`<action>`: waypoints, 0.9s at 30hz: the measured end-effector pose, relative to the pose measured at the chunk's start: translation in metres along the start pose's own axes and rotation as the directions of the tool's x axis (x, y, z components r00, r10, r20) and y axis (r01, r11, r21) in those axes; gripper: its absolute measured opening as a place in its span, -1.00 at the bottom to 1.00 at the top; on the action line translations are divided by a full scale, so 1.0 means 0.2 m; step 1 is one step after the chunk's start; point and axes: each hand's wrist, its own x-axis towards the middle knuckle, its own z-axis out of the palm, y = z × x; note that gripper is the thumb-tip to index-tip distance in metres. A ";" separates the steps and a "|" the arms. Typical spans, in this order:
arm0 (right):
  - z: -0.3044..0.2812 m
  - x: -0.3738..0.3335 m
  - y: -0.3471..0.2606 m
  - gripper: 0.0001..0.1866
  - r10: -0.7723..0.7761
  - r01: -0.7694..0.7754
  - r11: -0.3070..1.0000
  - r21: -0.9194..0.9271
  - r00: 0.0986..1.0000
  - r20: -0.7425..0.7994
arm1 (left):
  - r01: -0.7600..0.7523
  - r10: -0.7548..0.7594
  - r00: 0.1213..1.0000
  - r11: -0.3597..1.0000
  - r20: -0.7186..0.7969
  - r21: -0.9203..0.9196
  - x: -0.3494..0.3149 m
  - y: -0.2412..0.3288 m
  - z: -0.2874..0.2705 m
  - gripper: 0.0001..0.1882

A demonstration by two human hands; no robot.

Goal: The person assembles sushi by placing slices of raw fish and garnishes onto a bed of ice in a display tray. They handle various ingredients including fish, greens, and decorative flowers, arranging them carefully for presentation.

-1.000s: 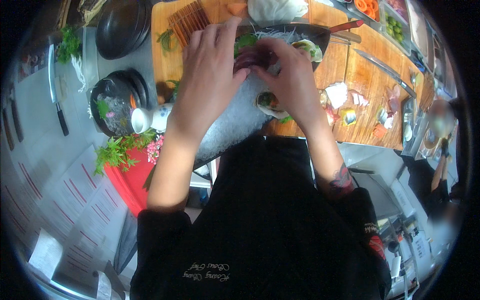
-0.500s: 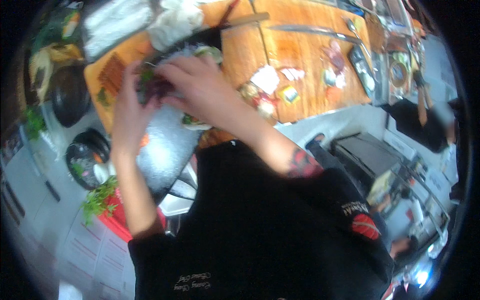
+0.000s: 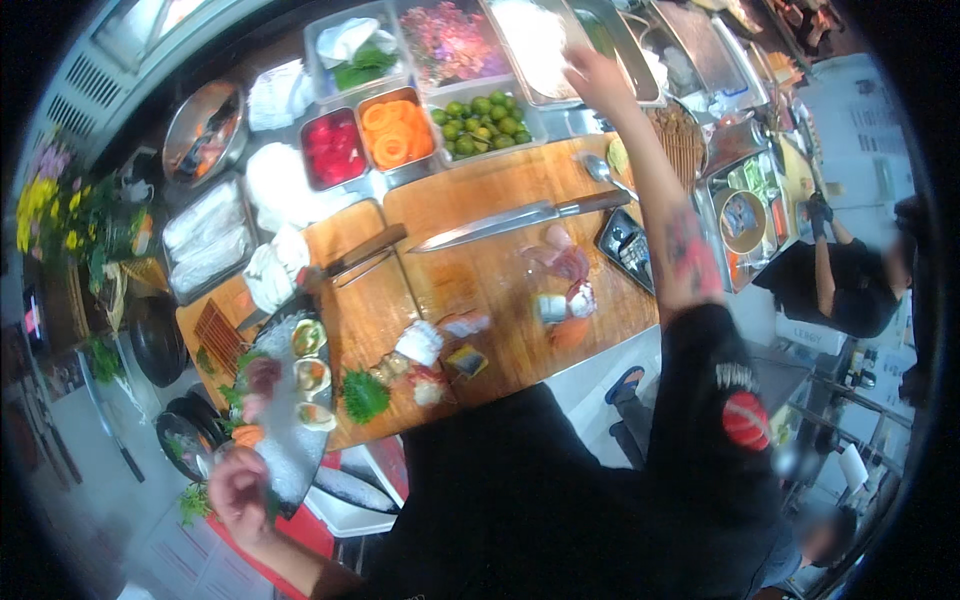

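My left hand (image 3: 240, 490) is curled beside the near end of a long dark platter of crushed ice (image 3: 294, 468); something dark green shows by its palm. My right hand (image 3: 602, 80) is stretched far out over a metal tray of white contents (image 3: 530, 42); glare and blur hide its fingertips. Several filled shells (image 3: 312, 376) line the platter's right side. Reddish pieces of flesh (image 3: 262, 385), green leaves and an orange garnish (image 3: 246, 435) lie along its left. On the cutting board (image 3: 470, 280), a serrated green leaf (image 3: 365, 396) lies near small seafood pieces (image 3: 420, 343).
A long knife (image 3: 500, 224) and a second knife (image 3: 358, 251) lie on the board. Behind stand containers of green citrus (image 3: 482, 125), orange curls (image 3: 396, 130), red slices (image 3: 333, 150) and pink flowers (image 3: 450, 42). A black dish (image 3: 628, 250) sits at right. Co-workers are farther right.
My hands, earlier together over the dark platter, have separated. The right has swung far out to the back tray; the left has drawn back nearer me. The view has shifted toward the back containers.
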 end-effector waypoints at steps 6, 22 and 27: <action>0.44 0.51 0.28 -0.52 0.157 -0.066 0.960 -0.271 0.932 0.328 | 0.603 -0.605 0.796 0.796 -0.020 -0.050 -0.16 -0.50 0.83 -0.43; 0.36 0.73 0.78 -0.50 -0.321 0.404 0.895 -0.188 0.877 0.357 | 0.623 -0.646 0.692 0.760 -0.322 -0.184 -0.77 -0.31 0.90 -0.48; -0.04 0.98 1.00 -0.45 -0.433 0.469 0.817 -0.336 0.883 0.180 | 0.789 -0.806 0.482 0.570 -0.344 -0.229 -1.37 -0.53 0.89 -0.45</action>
